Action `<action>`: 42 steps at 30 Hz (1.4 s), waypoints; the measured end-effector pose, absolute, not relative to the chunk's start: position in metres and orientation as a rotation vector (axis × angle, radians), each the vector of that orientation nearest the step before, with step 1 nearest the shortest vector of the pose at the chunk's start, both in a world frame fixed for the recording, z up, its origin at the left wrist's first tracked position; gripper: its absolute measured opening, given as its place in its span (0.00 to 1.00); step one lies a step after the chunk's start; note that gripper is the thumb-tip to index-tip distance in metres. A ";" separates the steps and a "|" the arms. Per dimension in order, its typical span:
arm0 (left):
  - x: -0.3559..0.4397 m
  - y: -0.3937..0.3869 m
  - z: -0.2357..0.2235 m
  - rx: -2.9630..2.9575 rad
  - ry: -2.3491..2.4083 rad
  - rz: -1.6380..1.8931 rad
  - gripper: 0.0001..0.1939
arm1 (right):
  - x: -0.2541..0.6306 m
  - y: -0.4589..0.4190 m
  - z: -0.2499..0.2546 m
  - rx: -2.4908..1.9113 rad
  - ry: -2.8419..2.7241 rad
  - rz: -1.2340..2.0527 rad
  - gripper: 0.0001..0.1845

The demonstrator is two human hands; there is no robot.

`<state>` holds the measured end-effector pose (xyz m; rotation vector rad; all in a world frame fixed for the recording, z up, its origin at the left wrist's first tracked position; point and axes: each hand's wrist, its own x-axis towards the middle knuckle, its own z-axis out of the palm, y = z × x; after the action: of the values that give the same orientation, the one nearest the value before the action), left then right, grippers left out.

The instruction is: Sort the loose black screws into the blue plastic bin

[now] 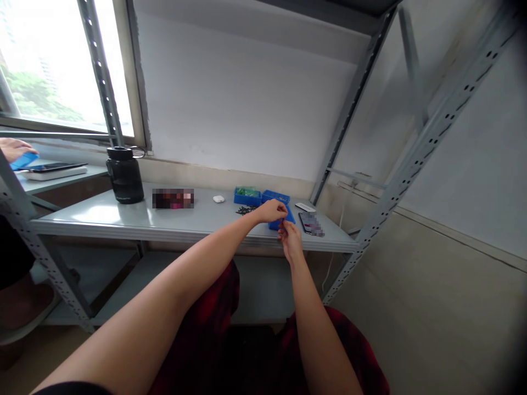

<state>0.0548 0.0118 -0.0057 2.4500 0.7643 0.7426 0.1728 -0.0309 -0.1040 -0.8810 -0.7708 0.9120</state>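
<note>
My left hand [272, 210] and my right hand [291, 239] are close together over the front edge of the shelf top. Fingers on both are pinched, and whatever lies between the fingertips is too small to make out. Under them is a blue bin [290, 215], partly covered by the hands. Left of my left hand, a heap of small dark parts [245, 210] lies loose on the surface. Behind the hands stand two more blue bins: one [247, 200] with green material in it, another [275, 194] with small pieces I cannot identify.
On the grey shelf top [193, 222] are a black bottle [124, 176], a blurred item [173, 198], a white earphone case [218, 199], a phone [310, 224] and a small white object [305, 207]. Metal uprights [395, 159] frame the shelf. Another person's hand [16, 147] shows at far left.
</note>
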 end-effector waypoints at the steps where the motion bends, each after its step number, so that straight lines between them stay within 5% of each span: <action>1: 0.054 0.011 -0.006 2.455 0.766 0.733 0.12 | 0.173 -0.031 -0.104 -0.895 -0.778 0.899 0.18; 14: 0.053 0.016 -0.010 2.694 0.806 0.494 0.21 | 0.174 -0.033 -0.104 -0.931 -0.779 0.889 0.18; 42: 0.047 0.018 -0.011 2.740 0.883 0.360 0.09 | 0.178 -0.031 -0.107 -0.945 -0.800 0.851 0.20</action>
<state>0.0469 0.0179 -0.0113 2.7403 0.8835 0.3600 0.1781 -0.0305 -0.1065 -0.9450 -0.7999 0.8508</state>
